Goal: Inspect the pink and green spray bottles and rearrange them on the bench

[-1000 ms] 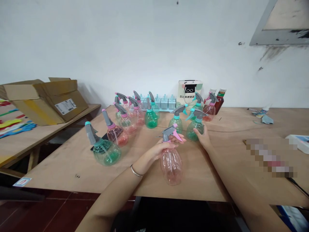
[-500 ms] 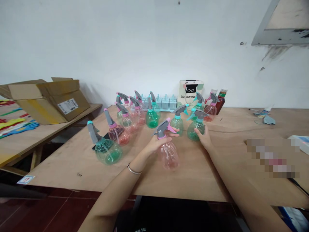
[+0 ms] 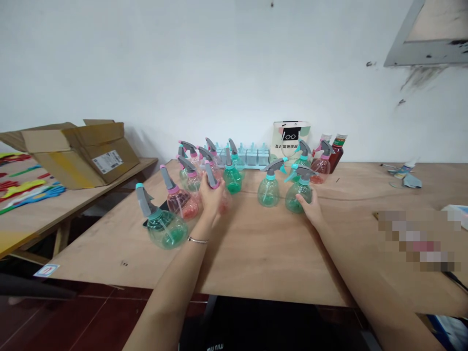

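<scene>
My left hand (image 3: pixel 211 196) is closed round the neck of a pink spray bottle (image 3: pixel 224 202), whose grey head points up among the left group. On the right, my right hand (image 3: pixel 310 204) grips the side of a green spray bottle (image 3: pixel 294 197) standing on the table. Beside it stands another green spray bottle (image 3: pixel 268 191), untouched. Left of my left hand are a pink spray bottle (image 3: pixel 183 202) and a large green spray bottle (image 3: pixel 166 229) with a dark flat object partly hidden behind them. A green spray bottle (image 3: pixel 232 179) stands just beyond my left hand.
Behind the bottles lie a light-blue mould tray (image 3: pixel 252 157) and a paper bag (image 3: pixel 290 146). A dark red bottle (image 3: pixel 337 155) stands at the back right. An open cardboard box (image 3: pixel 84 158) and coloured gloves (image 3: pixel 34 195) rest on the left table. A small white bottle (image 3: pixel 405 168) lies right.
My left hand has carried the pink spray bottle left and away from me, to the left group. My right hand stays on its green bottle.
</scene>
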Motion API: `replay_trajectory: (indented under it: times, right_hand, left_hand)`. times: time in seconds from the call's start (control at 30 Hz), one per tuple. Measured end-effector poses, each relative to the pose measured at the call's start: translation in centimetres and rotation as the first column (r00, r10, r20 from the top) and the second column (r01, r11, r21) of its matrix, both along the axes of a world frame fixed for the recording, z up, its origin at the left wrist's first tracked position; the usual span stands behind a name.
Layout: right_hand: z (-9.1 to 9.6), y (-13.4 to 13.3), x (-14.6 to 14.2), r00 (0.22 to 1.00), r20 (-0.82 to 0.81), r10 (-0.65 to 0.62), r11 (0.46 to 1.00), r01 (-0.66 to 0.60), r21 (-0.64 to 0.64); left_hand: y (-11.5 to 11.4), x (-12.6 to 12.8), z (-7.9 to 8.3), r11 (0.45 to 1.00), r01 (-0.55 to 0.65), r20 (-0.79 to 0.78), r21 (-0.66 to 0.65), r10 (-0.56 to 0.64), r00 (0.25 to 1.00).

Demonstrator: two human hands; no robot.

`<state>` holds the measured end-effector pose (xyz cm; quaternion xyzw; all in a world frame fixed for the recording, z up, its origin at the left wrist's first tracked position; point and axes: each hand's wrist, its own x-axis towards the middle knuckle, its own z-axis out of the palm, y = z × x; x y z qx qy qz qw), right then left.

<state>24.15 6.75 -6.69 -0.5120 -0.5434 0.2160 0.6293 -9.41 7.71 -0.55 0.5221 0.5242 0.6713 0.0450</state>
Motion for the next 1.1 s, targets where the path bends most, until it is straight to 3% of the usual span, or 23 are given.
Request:
replay_trajectory:
  times: [0.33, 0.47, 0.57, 0.63, 0.73, 0.87, 0.93, 0.97, 1.0, 1.03, 1.1]
  right_hand:
    - [-0.3, 0.2, 0.1, 1.000, -0.017, 0.014, 1.000, -0.014, 0.004]
    - [-0.2, 0.1, 0.1, 1.000, -0.015, 0.003, 1.000, -0.003, -0.002]
    - [-0.2, 0.1, 0.1, 1.000, -0.019, -0.018, 1.000, 0.018, -0.001]
    - [-0.2, 0.0, 0.2, 0.999, -0.044, -0.030, 0.999, 0.031, 0.011]
    - [0.1, -0.6, -0.1, 0.984, -0.178, 0.007, 1.000, -0.008, -0.003]
    - [1.6, -2.7, -1.5, 0.891, -0.338, 0.302, 0.943, -0.331, -0.031]
    - [2.5, -4.0, -2.4, 0.797, -0.393, 0.459, 0.850, -0.523, -0.068]
    - [2.8, -4.6, -2.9, 0.705, -0.442, 0.555, 0.754, -0.651, -0.092]
    - [3.0, -5.2, -3.5, 0.581, -0.499, 0.643, 0.617, -0.779, -0.112]
    - [2.9, -5.6, -4.1, 0.433, -0.559, 0.707, 0.447, -0.886, -0.122]
    - [2.5, -6.3, -5.8, 0.170, -0.651, 0.740, 0.119, -0.985, -0.123]
  left_hand:
    - [1.3, 0.3, -2.6, 0.994, -0.091, -0.154, 0.052, 0.098, 0.983]
    - [0.5, 0.7, -2.8, 0.974, -0.200, -0.198, 0.104, 0.217, 0.956]
    - [-0.8, 1.3, -2.9, 0.967, -0.190, -0.227, 0.172, 0.227, 0.947]
    - [-2.1, 2.1, -2.9, 0.974, -0.093, -0.252, 0.207, 0.145, 0.957]
    - [-4.3, 3.7, -2.7, 0.972, 0.134, -0.274, 0.192, -0.078, 0.959]
    - [-6.2, 6.2, -1.9, 0.887, 0.439, -0.175, 0.142, -0.414, 0.893]
    - [-6.5, 7.2, -1.5, 0.775, 0.625, -0.075, 0.089, -0.621, 0.780]
    - [-6.5, 7.6, -1.3, 0.694, 0.718, 0.003, 0.054, -0.719, 0.695]
    - [-6.4, 7.9, -1.2, 0.591, 0.806, 0.094, 0.018, -0.804, 0.587]
    - [-6.4, 8.1, -1.1, 0.469, 0.883, 0.186, -0.007, -0.867, 0.462]
    - [-6.5, 8.3, -0.9, 0.197, 0.980, 0.333, -0.034, -0.922, 0.197]
